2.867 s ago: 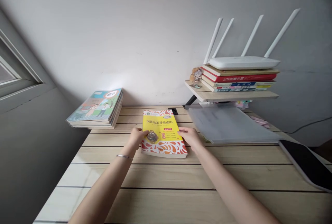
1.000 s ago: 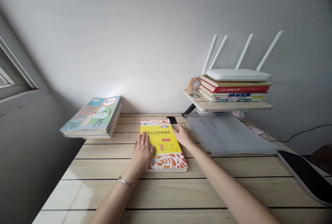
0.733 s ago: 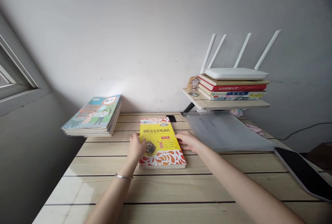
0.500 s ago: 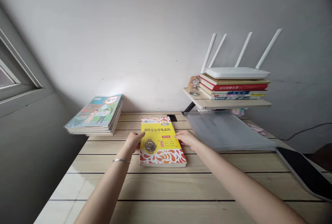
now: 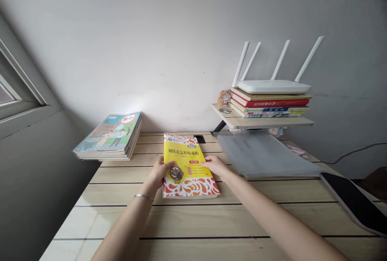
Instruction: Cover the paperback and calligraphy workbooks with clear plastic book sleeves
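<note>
A: Where does the yellow book (image 5: 190, 180) lie, and how is it held?

B: Cover up, at the middle of the planked table (image 5: 211, 222); the left hand (image 5: 157, 172) grips its left edge, thumb over the cover; the right hand (image 5: 216, 166) grips the right edge likewise, thumb on top; a bracelet (image 5: 144, 196) encircles the left forearm near the hand; whether the underside touches the planks cannot be told from this angle.

A: What stands to either side?

B: At left, well apart from the yellow book, a stack of textbooks (image 5: 107, 134), an illustrated cover uppermost; at right, near the right hand, a translucent folder (image 5: 266, 154), lying flat; behind it, a raised shelf (image 5: 263, 122) bearing a pile of books (image 5: 270, 106), topped by a white router (image 5: 272, 86) with four antennas; at far right, a dark-screened device (image 5: 355, 200), just beside the folder's near corner.
</note>
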The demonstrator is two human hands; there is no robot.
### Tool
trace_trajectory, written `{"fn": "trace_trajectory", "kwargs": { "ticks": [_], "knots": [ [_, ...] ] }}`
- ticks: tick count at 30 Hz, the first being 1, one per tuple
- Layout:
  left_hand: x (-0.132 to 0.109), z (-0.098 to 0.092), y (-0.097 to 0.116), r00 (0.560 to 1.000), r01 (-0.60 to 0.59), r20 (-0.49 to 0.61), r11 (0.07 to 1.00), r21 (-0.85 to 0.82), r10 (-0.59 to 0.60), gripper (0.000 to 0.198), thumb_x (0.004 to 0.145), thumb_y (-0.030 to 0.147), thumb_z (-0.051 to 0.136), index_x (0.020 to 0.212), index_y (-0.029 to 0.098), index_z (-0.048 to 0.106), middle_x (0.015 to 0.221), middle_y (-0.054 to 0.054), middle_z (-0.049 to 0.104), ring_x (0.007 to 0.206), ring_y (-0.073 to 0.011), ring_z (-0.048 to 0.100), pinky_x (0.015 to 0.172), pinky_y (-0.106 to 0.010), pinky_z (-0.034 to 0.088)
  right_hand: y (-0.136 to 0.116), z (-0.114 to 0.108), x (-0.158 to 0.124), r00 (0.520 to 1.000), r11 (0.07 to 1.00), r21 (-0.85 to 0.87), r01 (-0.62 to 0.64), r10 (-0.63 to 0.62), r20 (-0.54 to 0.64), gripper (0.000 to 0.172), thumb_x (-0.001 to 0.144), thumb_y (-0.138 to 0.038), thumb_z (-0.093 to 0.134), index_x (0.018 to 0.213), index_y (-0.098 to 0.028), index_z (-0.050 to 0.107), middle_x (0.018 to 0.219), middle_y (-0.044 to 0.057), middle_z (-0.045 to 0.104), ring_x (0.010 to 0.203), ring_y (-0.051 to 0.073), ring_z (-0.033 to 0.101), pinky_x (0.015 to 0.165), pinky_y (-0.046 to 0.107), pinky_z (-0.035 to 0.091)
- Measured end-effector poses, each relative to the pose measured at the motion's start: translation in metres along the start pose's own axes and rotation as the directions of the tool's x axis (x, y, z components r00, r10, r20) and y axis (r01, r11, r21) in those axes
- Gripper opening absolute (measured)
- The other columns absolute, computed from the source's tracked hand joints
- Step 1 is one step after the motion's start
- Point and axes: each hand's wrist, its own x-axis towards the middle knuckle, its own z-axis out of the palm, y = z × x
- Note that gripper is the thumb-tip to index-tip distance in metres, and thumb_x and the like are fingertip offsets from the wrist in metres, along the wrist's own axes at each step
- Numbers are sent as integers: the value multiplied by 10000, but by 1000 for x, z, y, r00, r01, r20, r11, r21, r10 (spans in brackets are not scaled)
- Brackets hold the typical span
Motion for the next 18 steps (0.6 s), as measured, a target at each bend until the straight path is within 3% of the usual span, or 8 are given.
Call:
{"fn": "trace_trajectory", "kwargs": {
  "ticks": [4, 8, 11, 18],
  "knots": [
    [-15, -3, -2, 977, -128, 161, 988, -92, 141, 465, 638, 289, 768, 973, 182, 465, 959, -109, 694, 778, -255, 691, 697, -407, 562, 0, -2, -11, 995, 989, 114, 95, -96, 5, 217, 704, -253, 682, 883, -170, 592, 1017, 97, 701, 915, 206, 666, 772, 304, 528],
    [-28, -5, 3, 939, -206, 255, 971, -123, 232, 483, 653, 324, 761, 1032, 189, 494, 1053, -104, 676, 879, -260, 677, 765, -389, 550, -1, -9, -23, 940, 905, 419, 75, -204, 273, 346, 704, -336, 684, 993, -173, 588, 1105, 122, 674, 996, 248, 646, 845, 383, 522],
    [-35, -4, 9, 918, -235, 291, 961, -145, 268, 489, 667, 316, 752, 1071, 194, 504, 1070, -102, 674, 931, -264, 664, 793, -381, 544, 0, -12, -29, 887, 873, 487, -3, -222, 405, 386, 705, -424, 668, 983, -165, 600, 1081, 133, 686, 1005, 269, 644, 844, 408, 520],
    [-31, -9, 8, 934, -179, 282, 970, -162, 219, 479, 666, 346, 754, 1044, 174, 515, 1059, -126, 678, 911, -262, 670, 793, -373, 538, -11, -8, -40, 923, 824, 567, 12, -228, 311, 315, 700, -356, 680, 950, -185, 592, 960, 107, 722, 936, 265, 671, 811, 407, 539]
  ]
}}
